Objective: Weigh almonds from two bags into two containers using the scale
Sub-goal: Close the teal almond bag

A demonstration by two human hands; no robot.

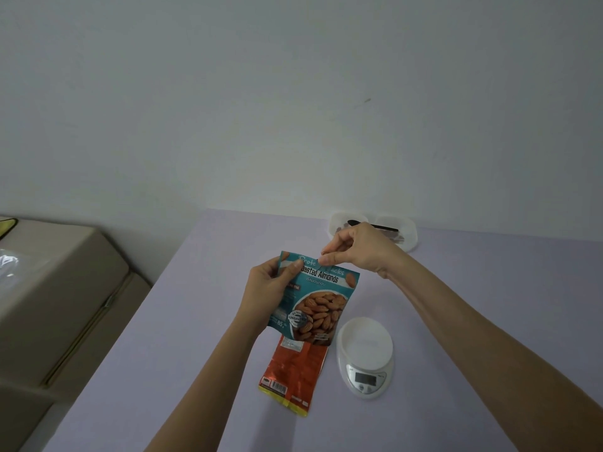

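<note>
A teal bag of roasted almonds point(321, 300) is held upright above the table. My left hand point(270, 285) grips its upper left corner, thumb on the front. My right hand point(357, 247) pinches the bag's top edge near the middle. An orange bag point(293, 373) lies flat on the table below the teal one. Right of it stands a white kitchen scale point(365, 355) with a bare round platform and a dark display. Two white containers point(409, 234) sit at the table's far edge, partly hidden behind my right hand, with a black spoon point(381, 226) across them and some brown pieces inside.
The lavender table point(202, 321) reaches the pale wall at the back. A beige cabinet or box point(58, 295) stands off the table's left side. Something shiny and clear lies on it at the far left.
</note>
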